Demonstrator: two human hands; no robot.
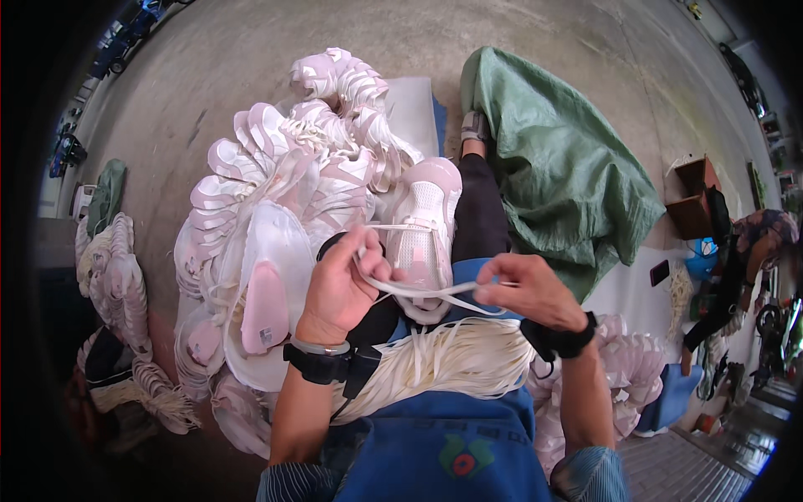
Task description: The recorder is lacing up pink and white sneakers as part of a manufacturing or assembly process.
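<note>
A pale pink and white shoe upper (425,209) lies toe-away between my legs, white shoelace threaded across its front. My left hand (339,276) is at the left of its opening, fingers curled around the white shoelace (406,290). The lace runs across to the right, where my right hand (535,289) pinches it between thumb and fingers. Part of the lace loops over the upper near my left fingertips. Across my lap, just below both hands, rests a thick bundle of cream laces (452,360).
Stacked pink and white uppers (251,167) are heaped at my left, beside a white and pink piece (266,301). Green sheeting (560,167) covers the right side. More uppers (615,368) lie by my right forearm. Another person's arm (711,322) shows at far right.
</note>
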